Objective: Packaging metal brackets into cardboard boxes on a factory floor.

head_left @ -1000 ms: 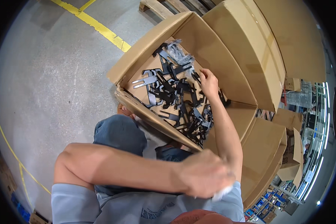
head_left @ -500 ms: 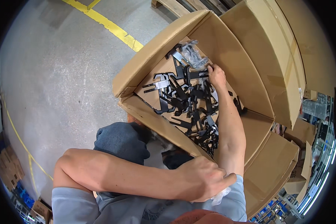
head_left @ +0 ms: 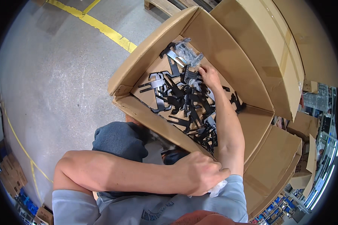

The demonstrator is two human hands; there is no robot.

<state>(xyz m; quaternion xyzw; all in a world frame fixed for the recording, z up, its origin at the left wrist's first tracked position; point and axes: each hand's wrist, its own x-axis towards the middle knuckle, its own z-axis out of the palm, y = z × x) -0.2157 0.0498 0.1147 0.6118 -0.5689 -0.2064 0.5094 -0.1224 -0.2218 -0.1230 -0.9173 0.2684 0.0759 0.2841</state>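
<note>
My left arm folds across my body, and my left hand (head_left: 201,173) is closed around a crumpled clear plastic bag (head_left: 217,188) that pokes out below the fingers. My right arm reaches down into a large open cardboard box (head_left: 159,129). There my right hand (head_left: 210,78) has its fingers closed at the end of a black forked bracket (head_left: 191,76); the palm side is hidden. Many similar black brackets (head_left: 172,100) lie in a loose tangle on the box floor, some showing shiny faces. Beyond my fingers lies a crumpled clear plastic wrapping (head_left: 188,52).
Tall cardboard cartons (head_left: 268,48) stand against the box's far right side. Another carton (head_left: 268,168) is at the near right. A wooden pallet (head_left: 163,5) shows at the top. Yellow lines (head_left: 109,32) mark the grey floor to the left. My knee (head_left: 118,140) is beside the box.
The view has shifted slightly, moving the box up and left in the picture. The bracket at my right fingers has turned a little. My left hand still grips the plastic bag.
</note>
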